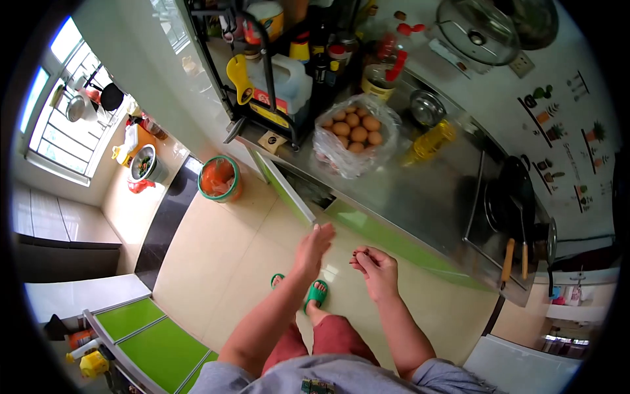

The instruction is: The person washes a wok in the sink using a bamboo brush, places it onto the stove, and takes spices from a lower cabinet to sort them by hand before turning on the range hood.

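Observation:
My left hand is stretched out with its fingers extended, close to the lower edge of an open green cabinet door. Whether it touches the door I cannot tell. To its right, my right hand is closed in a pinch in front of the counter. Something small and dark shows at its fingertips, too small to name. Behind the door, the inside of the cabinet is partly visible. Above it on the steel counter sits a clear plastic bag of brown eggs.
A yellow oil bottle lies beside a metal bowl. A black rack holds jugs and bottles. A wok sits on the stove at right. A green-rimmed bin stands on the floor left of the door.

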Motion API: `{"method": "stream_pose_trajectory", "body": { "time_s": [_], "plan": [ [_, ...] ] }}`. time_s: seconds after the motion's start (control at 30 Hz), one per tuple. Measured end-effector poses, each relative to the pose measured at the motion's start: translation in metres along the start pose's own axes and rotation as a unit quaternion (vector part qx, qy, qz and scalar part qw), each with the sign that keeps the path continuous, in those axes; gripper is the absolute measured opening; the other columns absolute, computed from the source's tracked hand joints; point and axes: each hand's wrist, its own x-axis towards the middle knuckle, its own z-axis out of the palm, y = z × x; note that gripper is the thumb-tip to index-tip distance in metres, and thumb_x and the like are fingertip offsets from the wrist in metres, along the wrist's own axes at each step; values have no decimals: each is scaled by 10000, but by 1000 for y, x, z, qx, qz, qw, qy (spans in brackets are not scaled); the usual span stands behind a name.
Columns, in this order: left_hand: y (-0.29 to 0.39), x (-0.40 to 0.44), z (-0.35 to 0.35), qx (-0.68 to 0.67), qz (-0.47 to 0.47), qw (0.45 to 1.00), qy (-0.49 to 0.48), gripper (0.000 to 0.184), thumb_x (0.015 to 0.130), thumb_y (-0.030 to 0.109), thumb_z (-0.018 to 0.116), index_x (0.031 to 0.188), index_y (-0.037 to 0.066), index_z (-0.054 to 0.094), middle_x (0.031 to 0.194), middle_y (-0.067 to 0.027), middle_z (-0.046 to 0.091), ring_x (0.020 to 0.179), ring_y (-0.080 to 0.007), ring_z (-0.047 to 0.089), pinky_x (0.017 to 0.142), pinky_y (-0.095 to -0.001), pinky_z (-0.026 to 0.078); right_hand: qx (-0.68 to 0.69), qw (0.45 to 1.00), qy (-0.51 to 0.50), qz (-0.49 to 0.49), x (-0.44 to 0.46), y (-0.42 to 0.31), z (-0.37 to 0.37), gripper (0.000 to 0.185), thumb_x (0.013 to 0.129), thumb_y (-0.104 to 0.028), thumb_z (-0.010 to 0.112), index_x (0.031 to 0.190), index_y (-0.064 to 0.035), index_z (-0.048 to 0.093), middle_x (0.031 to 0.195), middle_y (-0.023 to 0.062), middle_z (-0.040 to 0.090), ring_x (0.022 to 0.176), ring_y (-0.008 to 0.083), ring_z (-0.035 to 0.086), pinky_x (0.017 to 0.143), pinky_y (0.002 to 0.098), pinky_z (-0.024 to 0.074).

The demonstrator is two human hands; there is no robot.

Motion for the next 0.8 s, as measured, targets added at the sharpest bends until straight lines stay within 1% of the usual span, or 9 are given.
{"method": "stream_pose_trajectory", "body": {
  "time_s": [0.03,0.07,0.13,0.23,0.47,0.57,0.63,0.77,0.8],
  "plan": [
    [5,-20,18,-169,-38,983,-54,558,982,420,344,1363,13,376,1363,-126,448,1238,-260,440,1017,-388,355,-19,999,-38,-4,-10,-13,5,147,864,27,587,1004,29,630,929,96,644,770,159,638,716,252,543],
    [9,-39,42,-226,-44,970,-74,563,987,432,292,1339,5,397,1353,-134,458,1233,-276,447,1013,-397,370,-40,996,-75,-8,-20,-25,6,156,864,27,586,1014,36,626,942,103,644,775,167,643,721,256,547],
    [27,-70,80,-292,-72,950,-86,552,985,428,308,1316,-1,414,1324,-140,480,1210,-269,467,1005,-389,387,-55,991,-113,-34,-35,-42,6,185,865,27,586,1046,54,615,952,115,641,790,174,650,739,263,551],
    [38,-84,113,-345,-63,929,-115,546,979,436,329,1287,-1,441,1276,-133,518,1181,-256,489,990,-384,406,-166,964,-158,-137,-53,-62,3,252,852,62,574,1103,57,597,979,106,636,846,158,636,768,259,541],
    [64,-90,141,-308,-105,937,-130,523,982,428,343,1242,-1,492,1230,-117,555,1150,-238,514,1000,-385,402,-347,898,-92,-252,-83,-107,14,355,807,58,617,1159,34,573,1081,150,619,942,172,627,811,278,525],
    [73,-84,141,-305,-124,934,-136,479,974,401,386,1230,11,495,1199,-117,564,1125,-247,517,1000,-382,400,-420,860,-46,-286,-87,-122,27,369,823,52,588,1189,15,554,1081,182,625,991,241,630,834,318,520],
    [78,-75,134,-326,-137,916,-190,448,982,378,378,1214,17,507,1192,-111,566,1125,-240,517,1000,-376,399,-492,794,-18,-358,-86,-128,33,355,849,52,534,1202,13,537,1098,198,617,1003,294,625,827,336,530],
    [98,-71,133,-312,-187,903,-230,419,991,354,361,1207,26,510,1184,-107,567,1127,-237,515,1005,-373,393,-510,786,12,-350,-88,-140,51,350,866,62,487,1209,8,532,1125,205,604,1021,291,617,801,339,545],
    [104,-72,136,-306,-205,902,-223,413,994,350,356,1206,31,510,1181,-106,567,1130,-236,514,1004,-370,394,-475,816,23,-328,-90,-142,58,345,867,63,490,1202,1,541,1101,201,615,996,280,629,789,335,551]
  ]
}}
